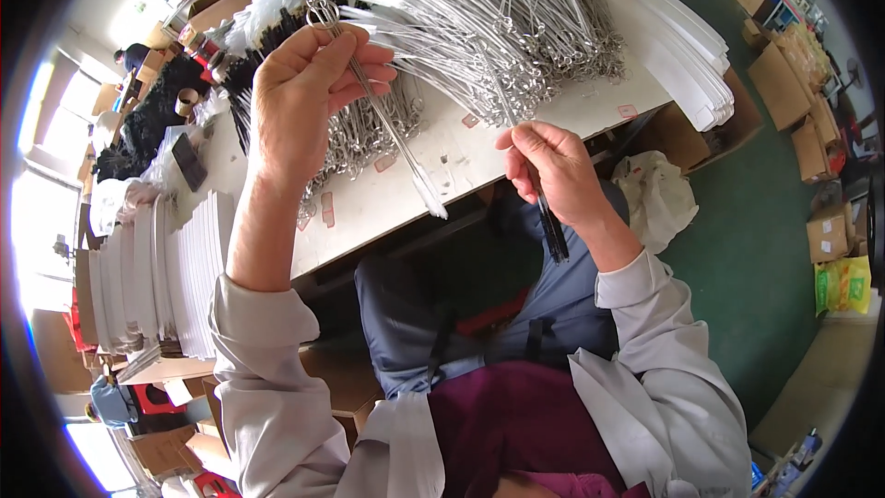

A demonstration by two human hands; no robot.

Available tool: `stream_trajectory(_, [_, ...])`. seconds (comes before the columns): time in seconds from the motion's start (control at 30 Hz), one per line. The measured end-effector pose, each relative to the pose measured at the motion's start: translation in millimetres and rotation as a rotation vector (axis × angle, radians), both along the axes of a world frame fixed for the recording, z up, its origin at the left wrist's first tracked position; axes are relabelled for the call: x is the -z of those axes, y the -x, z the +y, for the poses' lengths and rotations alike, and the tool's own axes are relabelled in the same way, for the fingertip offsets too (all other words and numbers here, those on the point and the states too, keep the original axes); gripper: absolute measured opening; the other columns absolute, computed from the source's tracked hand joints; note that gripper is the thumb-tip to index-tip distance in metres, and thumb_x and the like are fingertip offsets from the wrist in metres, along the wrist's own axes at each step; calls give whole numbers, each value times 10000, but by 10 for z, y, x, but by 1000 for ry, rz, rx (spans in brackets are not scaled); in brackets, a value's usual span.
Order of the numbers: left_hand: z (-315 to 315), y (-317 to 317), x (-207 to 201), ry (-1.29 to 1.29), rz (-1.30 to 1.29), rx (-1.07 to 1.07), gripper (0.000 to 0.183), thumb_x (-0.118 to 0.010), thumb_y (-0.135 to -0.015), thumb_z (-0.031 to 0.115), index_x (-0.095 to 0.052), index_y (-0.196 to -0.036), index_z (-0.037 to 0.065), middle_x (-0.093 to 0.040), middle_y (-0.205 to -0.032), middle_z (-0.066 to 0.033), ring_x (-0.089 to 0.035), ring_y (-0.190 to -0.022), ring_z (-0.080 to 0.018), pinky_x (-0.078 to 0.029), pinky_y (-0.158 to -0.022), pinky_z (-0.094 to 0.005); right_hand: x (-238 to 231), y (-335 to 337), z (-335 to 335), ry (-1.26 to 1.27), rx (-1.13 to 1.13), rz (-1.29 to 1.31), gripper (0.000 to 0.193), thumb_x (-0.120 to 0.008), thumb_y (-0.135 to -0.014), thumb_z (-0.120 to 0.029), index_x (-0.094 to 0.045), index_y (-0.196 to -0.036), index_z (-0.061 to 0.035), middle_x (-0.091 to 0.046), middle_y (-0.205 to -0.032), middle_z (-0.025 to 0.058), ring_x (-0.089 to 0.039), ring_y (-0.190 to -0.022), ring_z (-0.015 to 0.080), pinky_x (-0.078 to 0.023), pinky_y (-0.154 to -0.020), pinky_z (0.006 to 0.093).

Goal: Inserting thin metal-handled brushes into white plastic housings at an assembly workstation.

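My left hand [297,97] is raised over the table's near part, pinching a few thin wire brushes [398,138]. Their looped ends stick up above the fingers, and their white bristle tips slant down to the right. Lower and to the right, my right hand [560,171] is closed around some black-bristled brushes [551,232], whose dark ends hang below the fist. Thin wire shows just above that hand, against the pile. Behind both hands lies a big heap of white-bristled wire brushes [516,18], loops toward me. How many brushes each hand holds I cannot make out.
The heap rests on a white table [369,217]. White folded card strips [678,46] lie at its right end, and more white cards [198,240] stand on the left. Black brushes [241,106] lie behind my left hand. A white sack [656,198] sits under the table's right side.
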State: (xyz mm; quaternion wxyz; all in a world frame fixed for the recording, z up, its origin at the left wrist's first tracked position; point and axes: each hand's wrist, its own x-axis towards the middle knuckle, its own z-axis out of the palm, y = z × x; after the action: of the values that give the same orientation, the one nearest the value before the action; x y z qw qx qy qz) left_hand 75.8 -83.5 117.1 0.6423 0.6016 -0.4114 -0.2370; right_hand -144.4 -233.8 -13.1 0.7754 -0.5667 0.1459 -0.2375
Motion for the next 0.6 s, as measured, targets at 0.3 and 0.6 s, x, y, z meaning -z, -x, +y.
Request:
stream_trajectory(0.3, [539, 67, 110, 92, 14, -77, 249, -568, -1056, 168, -684, -1092, -50, -761, -983, -180, -756, -870, -226, -612, -839, -347, 38, -116, 369, 46, -117, 61, 325, -503, -1101, -249, -667, -1021, 20, -649, -728, 63, -576, -547, 82, -466, -460, 230])
stream_trajectory(0.6, [858, 716, 187, 26, -941, -236, 214, -628, -896, -53, -737, -1071, 4, -771, -1014, -113, -744, -911, -167, -587, -786, -295, 151, -130, 662, -325, -313, 190, 305, -501, -1090, -233, -642, -1048, 34, -674, -747, 97, -632, -537, 128, -513, -459, 269])
